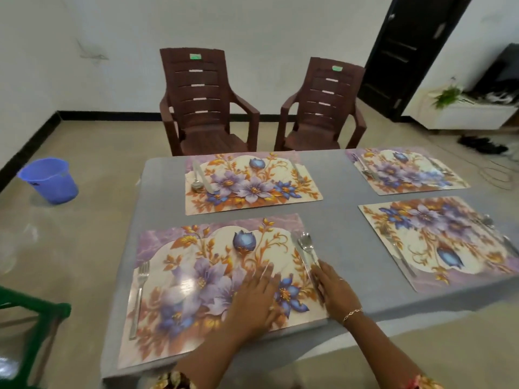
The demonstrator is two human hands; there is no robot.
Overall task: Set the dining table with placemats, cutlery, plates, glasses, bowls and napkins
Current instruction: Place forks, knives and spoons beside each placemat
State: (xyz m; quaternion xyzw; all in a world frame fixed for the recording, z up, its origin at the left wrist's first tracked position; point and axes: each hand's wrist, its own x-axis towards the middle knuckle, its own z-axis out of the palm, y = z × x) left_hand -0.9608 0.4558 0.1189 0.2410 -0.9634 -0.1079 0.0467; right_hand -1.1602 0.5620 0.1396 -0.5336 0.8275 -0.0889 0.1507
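Observation:
Several floral placemats lie on the grey table (334,217). On the near-left placemat (196,279) a fork (139,299) lies along its left side, and a spoon (306,247) with a knife beside it lies along its right side. My left hand (254,300) rests flat on this mat with fingers straight. My right hand (334,287) lies on the mat's right edge, its fingertips touching the handles of the spoon and knife. The far-left placemat (250,183), far-right placemat (404,171) and near-right placemat (438,242) each carry cutlery at their sides.
Two brown plastic chairs (205,105) (323,110) stand at the table's far side. A blue bucket (50,181) sits on the floor at left, and a green chair (31,329) is at near left. A white cabinet with a plant (449,95) stands at right by a dark door.

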